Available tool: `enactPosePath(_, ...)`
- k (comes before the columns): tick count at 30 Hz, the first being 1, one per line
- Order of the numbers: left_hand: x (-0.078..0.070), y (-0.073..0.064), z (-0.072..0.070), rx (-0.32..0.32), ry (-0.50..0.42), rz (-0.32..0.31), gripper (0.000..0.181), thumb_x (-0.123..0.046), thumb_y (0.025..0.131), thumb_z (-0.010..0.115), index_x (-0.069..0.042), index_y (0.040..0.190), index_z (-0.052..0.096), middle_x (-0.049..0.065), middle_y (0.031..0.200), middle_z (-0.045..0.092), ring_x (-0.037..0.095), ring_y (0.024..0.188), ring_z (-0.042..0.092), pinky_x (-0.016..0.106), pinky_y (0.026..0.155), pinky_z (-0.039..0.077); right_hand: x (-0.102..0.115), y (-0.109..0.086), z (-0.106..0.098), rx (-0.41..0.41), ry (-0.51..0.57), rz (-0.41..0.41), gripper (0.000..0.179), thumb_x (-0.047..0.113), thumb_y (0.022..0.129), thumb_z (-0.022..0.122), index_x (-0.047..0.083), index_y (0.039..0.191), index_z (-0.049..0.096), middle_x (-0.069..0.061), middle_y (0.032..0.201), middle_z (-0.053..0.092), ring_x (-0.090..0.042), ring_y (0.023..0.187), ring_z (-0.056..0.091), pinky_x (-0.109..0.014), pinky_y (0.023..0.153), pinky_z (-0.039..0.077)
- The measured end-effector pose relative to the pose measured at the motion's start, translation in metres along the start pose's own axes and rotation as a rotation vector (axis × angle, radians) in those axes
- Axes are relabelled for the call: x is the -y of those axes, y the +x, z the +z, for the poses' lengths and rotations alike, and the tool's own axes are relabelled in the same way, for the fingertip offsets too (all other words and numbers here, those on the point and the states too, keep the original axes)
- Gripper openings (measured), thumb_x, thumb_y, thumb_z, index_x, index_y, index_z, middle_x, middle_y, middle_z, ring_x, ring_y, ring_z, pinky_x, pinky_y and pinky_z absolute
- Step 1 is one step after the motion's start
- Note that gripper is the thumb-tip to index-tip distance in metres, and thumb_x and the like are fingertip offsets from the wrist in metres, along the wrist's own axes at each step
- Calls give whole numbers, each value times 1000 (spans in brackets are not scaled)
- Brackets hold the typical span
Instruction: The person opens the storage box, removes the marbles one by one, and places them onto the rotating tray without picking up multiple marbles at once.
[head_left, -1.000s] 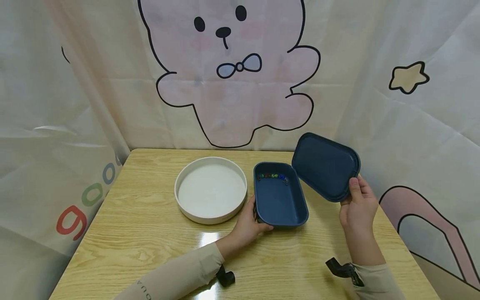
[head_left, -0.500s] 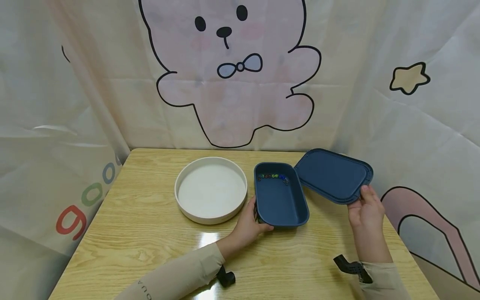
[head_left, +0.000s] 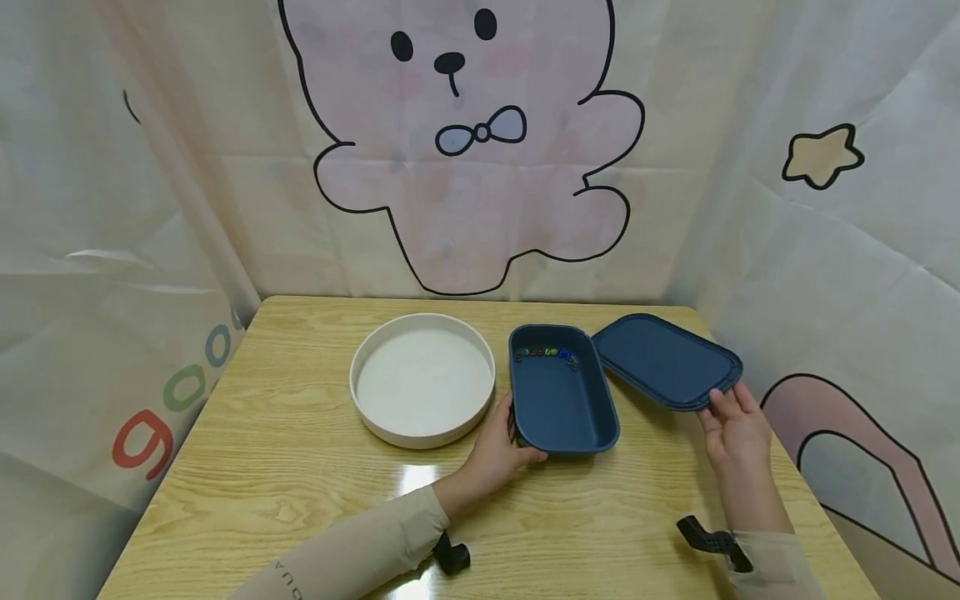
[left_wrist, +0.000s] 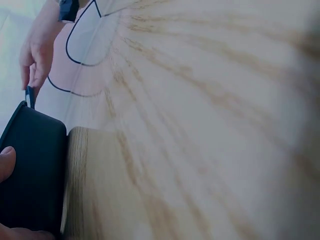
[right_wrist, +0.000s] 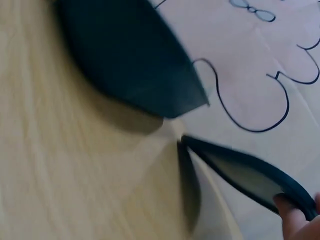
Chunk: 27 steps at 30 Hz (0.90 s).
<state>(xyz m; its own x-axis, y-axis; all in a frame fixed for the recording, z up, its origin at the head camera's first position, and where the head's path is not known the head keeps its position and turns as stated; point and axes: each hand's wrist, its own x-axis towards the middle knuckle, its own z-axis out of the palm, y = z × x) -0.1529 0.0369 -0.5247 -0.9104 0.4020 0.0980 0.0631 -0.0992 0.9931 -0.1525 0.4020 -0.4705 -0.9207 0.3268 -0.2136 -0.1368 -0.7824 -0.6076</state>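
A dark blue rectangular box (head_left: 564, 408) stands on the table, with a row of small coloured marbles (head_left: 546, 352) along its far end. My left hand (head_left: 491, 450) grips its near left corner, thumb across the near side, fingers along the left wall. To the right, my right hand (head_left: 738, 437) pinches the matching blue lid (head_left: 667, 362) by its near right corner. The lid is tilted: in the right wrist view its far end is down at the tabletop and the held end of the lid (right_wrist: 250, 172) is raised. The box (right_wrist: 125, 55) also shows there.
A round white tray (head_left: 422, 383) with a low rim stands left of the box, close to my left hand. All of this is on a wood-grain table (head_left: 285, 467). Printed cloth curtains (head_left: 465, 208) hang behind the table and along both sides.
My right hand has moved right and a little nearer, bringing the lid from a steep tilt down to a flatter one beside the box. My left hand and the box have stayed put.
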Motion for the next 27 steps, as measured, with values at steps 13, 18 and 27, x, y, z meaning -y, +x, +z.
enactPosePath(13,-2,-4,3,-7,13,-11,113,14,78,81,-13,165,14,18,167,27,35,153,29,48,122,32,2,0,-31,-98,-657,217,98,-4,99,62,26,165,-6,1,171,10,-3,91,72,-22,86,60)
enactPosePath(18,-5,-5,3,-3,5,-2,111,16,78,79,-16,164,16,18,166,28,36,153,29,49,121,34,1,1,-42,-33,-746,246,100,-5,99,62,21,164,-10,-5,172,3,1,95,71,-24,89,59)
enactPosePath(27,-5,-3,3,-4,0,-19,111,15,79,79,-14,164,14,17,167,27,34,153,29,47,121,34,3,-4,-38,-40,-930,226,101,6,100,65,16,163,-14,-15,170,1,14,90,64,-18,89,57)
